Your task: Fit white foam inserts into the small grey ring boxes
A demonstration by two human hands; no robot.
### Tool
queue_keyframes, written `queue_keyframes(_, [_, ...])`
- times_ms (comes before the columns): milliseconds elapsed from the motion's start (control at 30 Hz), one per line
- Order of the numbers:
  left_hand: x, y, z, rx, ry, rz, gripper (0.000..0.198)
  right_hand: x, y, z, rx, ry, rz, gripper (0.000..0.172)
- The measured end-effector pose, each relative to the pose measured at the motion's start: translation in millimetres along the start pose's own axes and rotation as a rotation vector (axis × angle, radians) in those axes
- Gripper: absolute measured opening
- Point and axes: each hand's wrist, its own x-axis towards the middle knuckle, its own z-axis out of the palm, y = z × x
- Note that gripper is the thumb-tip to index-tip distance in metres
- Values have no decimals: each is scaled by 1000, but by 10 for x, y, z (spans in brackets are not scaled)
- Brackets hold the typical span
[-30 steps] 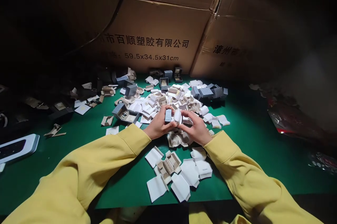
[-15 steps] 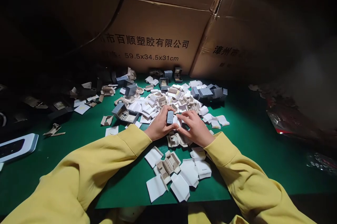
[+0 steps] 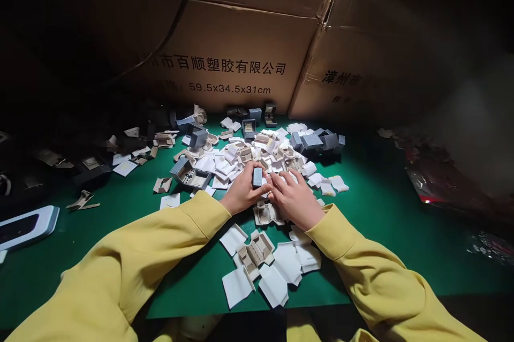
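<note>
Between thumb and fingers, my left hand [image 3: 243, 192] grips a small blue-grey speckled box [image 3: 257, 176] above the pile in the middle of the table. Close against its right side is my right hand [image 3: 295, 197], fingers bent and drawn together. A bit of white shows between the box and the right fingertips; the fingers cover most of it. Under and behind both hands lies a heap of white and tan folded card inserts [image 3: 225, 162]. Nearer to me are unfolded white card pieces [image 3: 287, 264] and a tan card insert [image 3: 256, 253].
An open blue-grey box [image 3: 190, 175] lies left of the hands, and several closed boxes [image 3: 317, 141] sit at the back right. Large cardboard cartons [image 3: 236, 37] stand behind the green table [image 3: 180, 288]. A white device [image 3: 28, 227] is at the left edge, plastic bags [image 3: 437, 187] at the right.
My right hand has turned over more, its fingers curling closer to the box and covering the white part seen before. My left hand keeps its grip with little movement.
</note>
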Motion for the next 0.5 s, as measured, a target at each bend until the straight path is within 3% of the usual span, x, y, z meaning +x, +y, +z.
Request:
queue_keyframes(233, [-1, 29, -14, -11, 25, -43, 40, -13, 44, 35, 64, 6, -37, 43])
queue_keyframes(500, [41, -16, -87, -265, 71, -124, 49, 6, 117, 17, 149, 135, -184, 37])
